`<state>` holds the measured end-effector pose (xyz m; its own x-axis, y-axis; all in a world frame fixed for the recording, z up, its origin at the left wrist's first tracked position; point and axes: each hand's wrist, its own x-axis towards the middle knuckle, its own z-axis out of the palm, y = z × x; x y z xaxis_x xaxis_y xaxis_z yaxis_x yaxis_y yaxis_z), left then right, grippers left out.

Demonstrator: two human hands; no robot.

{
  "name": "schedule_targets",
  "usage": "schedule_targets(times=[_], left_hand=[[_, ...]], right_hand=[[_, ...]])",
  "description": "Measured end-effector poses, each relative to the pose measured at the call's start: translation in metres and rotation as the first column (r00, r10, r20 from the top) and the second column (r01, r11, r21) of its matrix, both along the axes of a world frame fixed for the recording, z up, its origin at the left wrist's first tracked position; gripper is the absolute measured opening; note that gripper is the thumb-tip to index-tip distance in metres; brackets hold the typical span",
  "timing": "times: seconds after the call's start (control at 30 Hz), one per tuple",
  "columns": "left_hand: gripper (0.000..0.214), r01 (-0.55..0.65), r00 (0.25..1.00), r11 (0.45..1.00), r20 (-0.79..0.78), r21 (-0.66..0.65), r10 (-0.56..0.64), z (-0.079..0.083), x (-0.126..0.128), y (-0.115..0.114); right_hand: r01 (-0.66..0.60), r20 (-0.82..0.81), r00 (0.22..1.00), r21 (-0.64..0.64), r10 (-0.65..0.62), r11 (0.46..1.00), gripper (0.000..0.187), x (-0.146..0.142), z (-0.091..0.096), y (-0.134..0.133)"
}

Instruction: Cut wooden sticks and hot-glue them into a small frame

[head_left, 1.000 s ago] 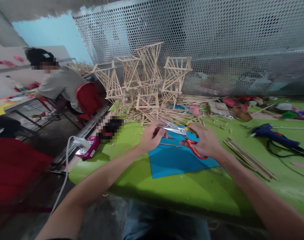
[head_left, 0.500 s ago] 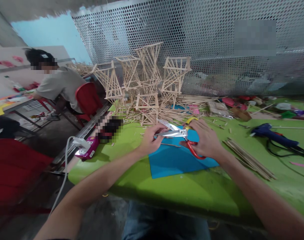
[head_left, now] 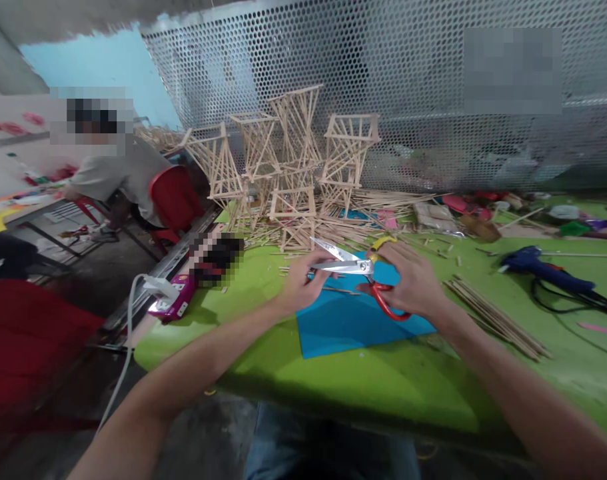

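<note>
My right hand (head_left: 414,277) grips a pair of scissors (head_left: 357,267) with one red and one yellow handle loop. The blades stand apart and point left. At their tips is my left hand (head_left: 306,277), its fingers closed in a pinch; the blades partly cover what it holds, if anything. Under the hands lies a blue sheet (head_left: 333,333) on the green table (head_left: 393,390). A thin wooden stick (head_left: 340,291) shows just below the blades, near the left fingertips.
Behind the hands stands a wooden stick structure (head_left: 293,200) amid loose sticks. To the right lie a stick bundle (head_left: 496,317) and a blue glue gun (head_left: 548,270). A purple power strip (head_left: 176,300) sits at the left edge. A person (head_left: 118,167) sits at another table.
Both hands and the scissors stay almost in place, the blades still apart. The view has shifted very slightly.
</note>
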<state>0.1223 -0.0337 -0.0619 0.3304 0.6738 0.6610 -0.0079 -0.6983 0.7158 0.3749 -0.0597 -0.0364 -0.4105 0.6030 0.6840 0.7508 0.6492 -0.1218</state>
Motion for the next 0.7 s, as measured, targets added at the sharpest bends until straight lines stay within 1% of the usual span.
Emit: schedule_targets(times=[0.13,0.23,0.3,0.4,0.5,0.63,0.7], left_hand=[[0.031,-0.002,1.0,0.999,-0.019,-0.045,0.001,0.002,-0.001,-0.002],[0.028,-0.015,0.999,1.0,-0.029,-0.011,0.014,0.008,-0.001,-0.006],[0.029,-0.021,0.999,1.0,-0.037,0.011,0.021,0.011,0.0,-0.008],[0.03,-0.028,0.999,1.0,-0.023,-0.001,0.028,0.015,0.0,-0.008],[0.032,-0.048,0.998,0.999,-0.042,0.014,0.049,0.014,0.0,-0.006],[0.028,-0.053,0.997,0.994,-0.052,0.098,0.058,0.008,-0.002,-0.002],[0.025,-0.06,0.996,0.99,-0.051,0.128,0.067,0.006,-0.002,-0.001]], right_hand=[[-0.016,-0.022,1.0,0.05,0.017,0.999,0.038,0.0,0.002,-0.001],[0.018,-0.017,1.0,0.069,-0.017,0.997,0.026,0.002,0.002,-0.002],[0.059,-0.009,0.998,0.052,-0.059,0.997,0.02,0.003,0.001,-0.003],[0.098,-0.048,0.994,-0.023,-0.099,0.995,0.026,0.003,-0.001,-0.002],[0.08,-0.11,0.99,-0.074,-0.088,0.994,0.024,0.003,0.0,0.0],[0.082,-0.039,0.996,-0.059,-0.084,0.995,0.046,0.003,0.003,0.0],[0.096,-0.003,0.995,-0.049,-0.096,0.994,0.05,0.003,0.004,0.0]])
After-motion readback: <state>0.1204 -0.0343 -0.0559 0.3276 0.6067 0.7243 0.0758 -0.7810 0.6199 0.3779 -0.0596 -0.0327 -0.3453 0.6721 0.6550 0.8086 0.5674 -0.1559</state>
